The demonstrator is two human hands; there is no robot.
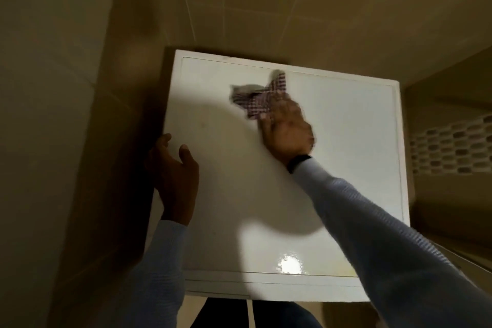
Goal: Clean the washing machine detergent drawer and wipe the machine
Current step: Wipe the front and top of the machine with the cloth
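Directly below the camera, the white washing machine (346, 141) stands against a tiled wall (266, 8), and only its flat top shows. The right hand (286, 128) lies on the rear middle of that top and presses a checked cloth (262, 97) against it. The cloth is bunched under the fingers, with loose corners sticking out toward the wall; the hand and cloth are blurred. A dark band (299, 162) circles the right wrist above a pale blue sleeve (372, 221). The left hand (174, 170) sits at the left edge of the top, its thumb and one fingertip curving over the white surface. I cannot tell whether it grips the edge. A bright glare spot (290, 265) shines near the front edge.
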